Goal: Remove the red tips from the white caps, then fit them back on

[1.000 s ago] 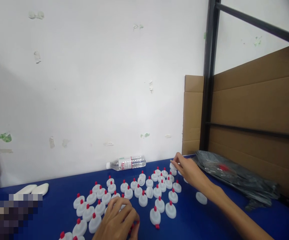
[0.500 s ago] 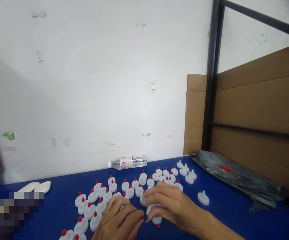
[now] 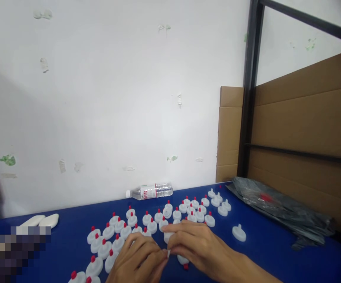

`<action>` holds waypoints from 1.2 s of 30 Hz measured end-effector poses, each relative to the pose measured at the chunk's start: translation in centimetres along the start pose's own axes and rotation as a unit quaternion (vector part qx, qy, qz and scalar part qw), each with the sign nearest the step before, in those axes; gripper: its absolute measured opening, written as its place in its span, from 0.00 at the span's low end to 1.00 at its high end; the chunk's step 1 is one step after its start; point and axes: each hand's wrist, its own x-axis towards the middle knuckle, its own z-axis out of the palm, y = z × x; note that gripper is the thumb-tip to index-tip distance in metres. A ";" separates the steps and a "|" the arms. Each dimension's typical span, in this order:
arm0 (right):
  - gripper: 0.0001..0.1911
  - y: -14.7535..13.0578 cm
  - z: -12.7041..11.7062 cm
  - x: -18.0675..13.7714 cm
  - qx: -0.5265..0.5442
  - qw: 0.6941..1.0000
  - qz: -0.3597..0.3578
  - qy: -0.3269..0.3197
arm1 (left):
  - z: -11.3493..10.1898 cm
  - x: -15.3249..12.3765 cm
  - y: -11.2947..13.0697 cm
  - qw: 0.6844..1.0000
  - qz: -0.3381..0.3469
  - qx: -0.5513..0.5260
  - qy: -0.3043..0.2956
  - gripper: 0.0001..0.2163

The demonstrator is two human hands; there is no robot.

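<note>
Both hands were down low at the near edge of the blue surface (image 3: 70, 236), fingertips meeting. The left hand (image 3: 137, 261) was curled, fingers pinched in toward the right; whether it held a red tip I couldn't tell. The right hand (image 3: 201, 245) was closed round a white cap (image 3: 168, 237), which peeked out between the two hands.

By my reckoning a good share was done: rows of white caps with red tips (image 3: 120, 232) stood across the middle of the surface. Left to do, it seemed, were the plain white caps (image 3: 217, 200) grouped at the far right and one lone plain cap (image 3: 239, 233) lying well apart. A loose red tip (image 3: 185, 267) lay just under the right hand.

As for writing, the clear water bottle (image 3: 149, 191) lying by the wall wore a red-and-white label, too small to read. The grey plastic bag (image 3: 279, 210) showed a red patch, nothing legible.
</note>
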 end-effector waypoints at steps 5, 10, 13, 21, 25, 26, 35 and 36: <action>0.10 0.3 0.2 -0.2 -0.021 1.000 -0.008 -0.004 | -0.2 0.3 0.2 1.000 0.010 -0.008 0.018 0.08; 0.15 0.3 0.3 -0.1 -0.062 0.998 -0.030 0.017 | -0.7 0.2 -0.2 1.000 -0.010 -0.003 -0.006 0.07; 0.16 -0.3 -0.1 0.3 -0.053 0.997 -0.021 0.047 | -1.0 0.4 -0.4 1.000 -0.009 0.023 0.004 0.07; 0.16 -0.9 0.4 0.0 0.014 0.998 0.010 0.059 | -0.8 0.7 -0.3 1.000 -0.001 0.017 0.015 0.07; 0.15 -0.8 1.0 -0.6 0.017 0.995 0.057 0.074 | -0.2 0.5 0.0 0.999 -0.021 -0.022 0.016 0.08; 0.15 -0.9 1.1 -0.6 0.016 0.994 0.062 0.085 | 0.0 0.4 0.1 0.999 -0.030 -0.034 0.011 0.08; 0.09 -2.3 0.6 0.6 0.065 0.987 -0.017 0.144 | 0.6 -0.8 0.4 0.989 -0.094 -0.109 -0.040 0.12; 0.09 -2.3 0.6 0.6 0.073 0.987 -0.012 0.143 | 0.6 -0.8 0.5 0.986 -0.106 -0.118 -0.046 0.13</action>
